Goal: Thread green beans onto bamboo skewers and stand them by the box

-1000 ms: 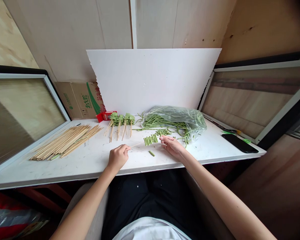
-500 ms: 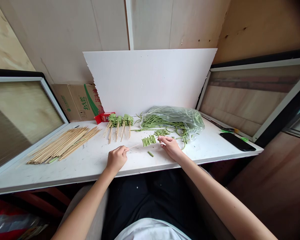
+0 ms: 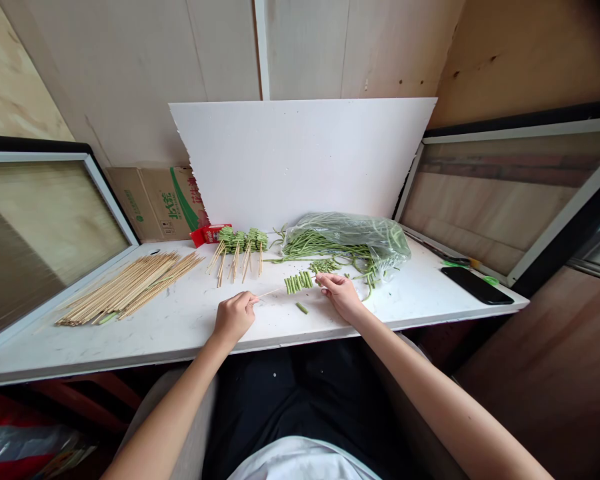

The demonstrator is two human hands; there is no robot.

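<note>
My left hand (image 3: 236, 315) is closed on the bare end of a bamboo skewer (image 3: 269, 292). Several cut green bean pieces (image 3: 299, 283) are threaded side by side along its far part. At the skewer's tip, my right hand (image 3: 339, 293) pinches a green bean piece (image 3: 319, 279), mostly hidden by the fingers. One loose bean piece (image 3: 301, 308) lies on the white table (image 3: 280, 327) just below the skewer. Behind my right hand is a small heap of cut bean pieces (image 3: 325, 265).
Loose bamboo skewers (image 3: 130, 287) lie on the left. Finished bean skewers (image 3: 243, 241) are stacked at the back beside a red packet (image 3: 211, 234). Long beans fill a clear plastic bag (image 3: 350, 233). A black phone (image 3: 477, 285) lies at the right; a white board (image 3: 300, 160) stands behind.
The view has shifted very slightly. Both hands keep their places on the skewer and at its tip, with no other visible difference.
</note>
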